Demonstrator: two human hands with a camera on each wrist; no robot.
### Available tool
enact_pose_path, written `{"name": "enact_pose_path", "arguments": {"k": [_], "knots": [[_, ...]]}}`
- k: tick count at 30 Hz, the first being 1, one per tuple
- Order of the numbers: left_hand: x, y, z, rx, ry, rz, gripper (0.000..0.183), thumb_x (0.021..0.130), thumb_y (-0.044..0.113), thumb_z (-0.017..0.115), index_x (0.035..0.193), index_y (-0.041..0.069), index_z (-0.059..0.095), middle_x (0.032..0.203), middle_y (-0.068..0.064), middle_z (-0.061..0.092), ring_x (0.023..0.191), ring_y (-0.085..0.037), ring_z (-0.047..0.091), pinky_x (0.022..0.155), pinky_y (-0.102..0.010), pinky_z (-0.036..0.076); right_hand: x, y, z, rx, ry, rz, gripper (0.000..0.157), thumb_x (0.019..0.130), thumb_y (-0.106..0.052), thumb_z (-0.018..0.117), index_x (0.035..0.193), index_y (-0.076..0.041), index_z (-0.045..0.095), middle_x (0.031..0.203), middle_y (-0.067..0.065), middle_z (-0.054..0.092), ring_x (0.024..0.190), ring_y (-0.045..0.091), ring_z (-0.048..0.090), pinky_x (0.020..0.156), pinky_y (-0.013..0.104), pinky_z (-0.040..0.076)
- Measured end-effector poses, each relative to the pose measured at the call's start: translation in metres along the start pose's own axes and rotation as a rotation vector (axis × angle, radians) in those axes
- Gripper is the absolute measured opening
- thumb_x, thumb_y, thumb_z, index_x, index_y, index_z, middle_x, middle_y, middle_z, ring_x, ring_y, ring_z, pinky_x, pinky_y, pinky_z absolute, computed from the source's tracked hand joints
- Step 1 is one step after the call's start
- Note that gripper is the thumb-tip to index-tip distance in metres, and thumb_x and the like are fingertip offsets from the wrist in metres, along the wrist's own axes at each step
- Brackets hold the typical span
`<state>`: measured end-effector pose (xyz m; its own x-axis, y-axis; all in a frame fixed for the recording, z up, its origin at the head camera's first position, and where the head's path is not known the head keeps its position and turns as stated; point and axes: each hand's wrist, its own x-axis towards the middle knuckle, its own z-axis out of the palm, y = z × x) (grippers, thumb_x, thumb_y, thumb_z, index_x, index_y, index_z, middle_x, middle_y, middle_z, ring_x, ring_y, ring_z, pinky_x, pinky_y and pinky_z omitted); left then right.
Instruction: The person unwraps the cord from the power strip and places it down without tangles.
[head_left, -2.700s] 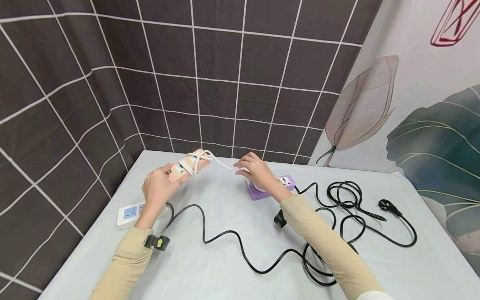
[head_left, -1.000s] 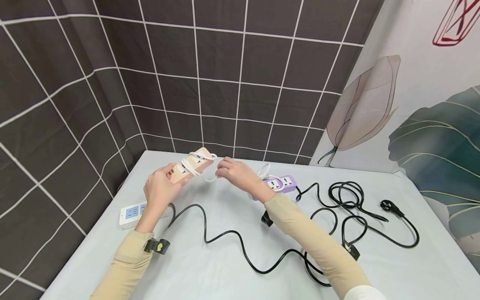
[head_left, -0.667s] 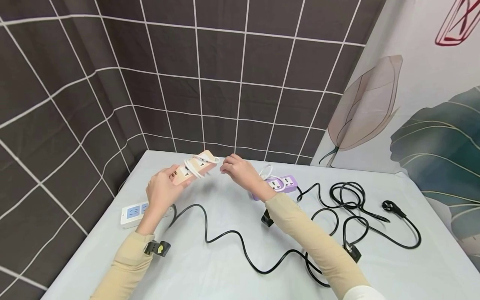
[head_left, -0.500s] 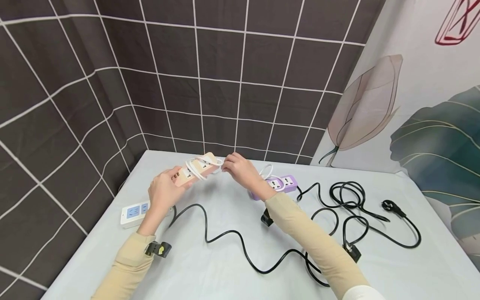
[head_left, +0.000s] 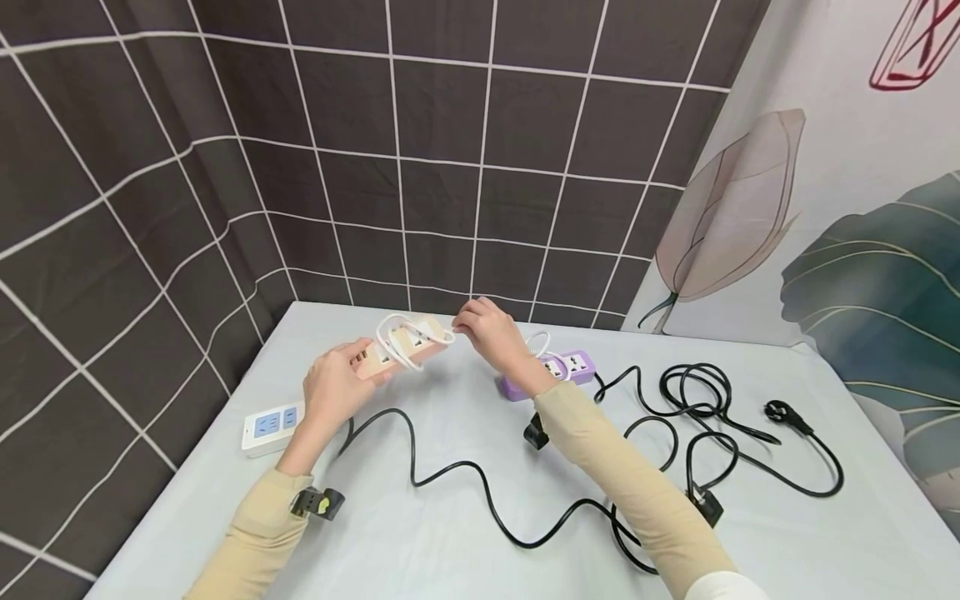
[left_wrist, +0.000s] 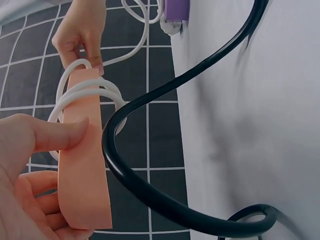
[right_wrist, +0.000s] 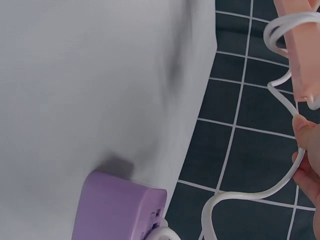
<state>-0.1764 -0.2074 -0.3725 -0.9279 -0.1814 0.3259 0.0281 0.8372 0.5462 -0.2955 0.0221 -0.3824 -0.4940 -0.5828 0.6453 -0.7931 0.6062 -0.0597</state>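
My left hand [head_left: 330, 387] grips the near end of a peach-coloured power strip [left_wrist: 82, 175], thumb along one face and fingers beneath. The strip is held above the table, tilted up toward the right. Several turns of its white cord [right_wrist: 240, 196] loop around the socket end. Just beyond that end, my right hand [head_left: 491, 333] pinches the cord between thumb and fingers. From there the cord runs down toward the purple power strip [head_left: 517, 390], where a white loop lies over the sockets.
A white power strip with blue sockets [head_left: 266, 425] lies at left, partly behind the left wrist. Its black cord [head_left: 465, 467] snakes across the table. Coiled black cords with a round plug [head_left: 780, 412] and another black plug [head_left: 705, 504] lie at right. A dark gridded curtain [head_left: 442, 200] hangs behind.
The right hand came left along the cord to the peach strip's end, then shifted slightly right and up. The left hand with the strip has drifted right and slightly down.
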Motion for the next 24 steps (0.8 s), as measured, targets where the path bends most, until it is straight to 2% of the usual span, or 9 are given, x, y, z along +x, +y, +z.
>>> {"name": "enact_pose_path", "arguments": {"k": [5, 15, 20, 24], "knots": [[-0.001, -0.001, 0.002, 0.016, -0.019, 0.022, 0.064, 0.072, 0.031, 0.082, 0.127, 0.006, 0.062, 0.121, -0.021, 0.065, 0.09, -0.034, 0.063, 0.066, -0.041, 0.043, 0.0, 0.002, -0.002, -0.006, 0.035, -0.012, 0.005, 0.085, -0.009, 0.07, 0.088, -0.009, 0.073, 0.09, 0.0, 0.068, 0.09, 0.017, 0.06, 0.077, 0.028, 0.054], [0.0, -0.003, 0.002, 0.024, -0.035, 0.015, 0.063, 0.071, 0.032, 0.083, 0.126, 0.008, 0.063, 0.118, -0.02, 0.066, 0.082, -0.03, 0.059, 0.061, -0.034, 0.038, -0.002, 0.003, -0.009, -0.038, 0.07, -0.012, 0.005, 0.086, -0.012, 0.069, 0.089, -0.01, 0.072, 0.09, -0.001, 0.067, 0.089, 0.016, 0.058, 0.072, 0.029, 0.054], [0.0, -0.002, 0.002, 0.031, -0.052, 0.011, 0.062, 0.072, 0.032, 0.082, 0.125, 0.008, 0.063, 0.117, -0.02, 0.067, 0.081, -0.029, 0.059, 0.06, -0.033, 0.037, 0.0, 0.004, -0.014, -0.04, 0.07, 0.006, 0.005, 0.087, -0.014, 0.068, 0.089, -0.011, 0.072, 0.09, -0.002, 0.067, 0.091, 0.016, 0.058, 0.072, 0.029, 0.054], [0.0, -0.004, 0.002, 0.041, -0.059, 0.006, 0.062, 0.072, 0.033, 0.082, 0.126, 0.008, 0.063, 0.117, -0.018, 0.067, 0.083, -0.03, 0.059, 0.061, -0.034, 0.039, -0.001, 0.003, -0.019, -0.05, 0.081, -0.011, 0.004, 0.087, -0.014, 0.069, 0.089, -0.012, 0.072, 0.091, -0.002, 0.067, 0.091, 0.015, 0.059, 0.071, 0.028, 0.055]]}}
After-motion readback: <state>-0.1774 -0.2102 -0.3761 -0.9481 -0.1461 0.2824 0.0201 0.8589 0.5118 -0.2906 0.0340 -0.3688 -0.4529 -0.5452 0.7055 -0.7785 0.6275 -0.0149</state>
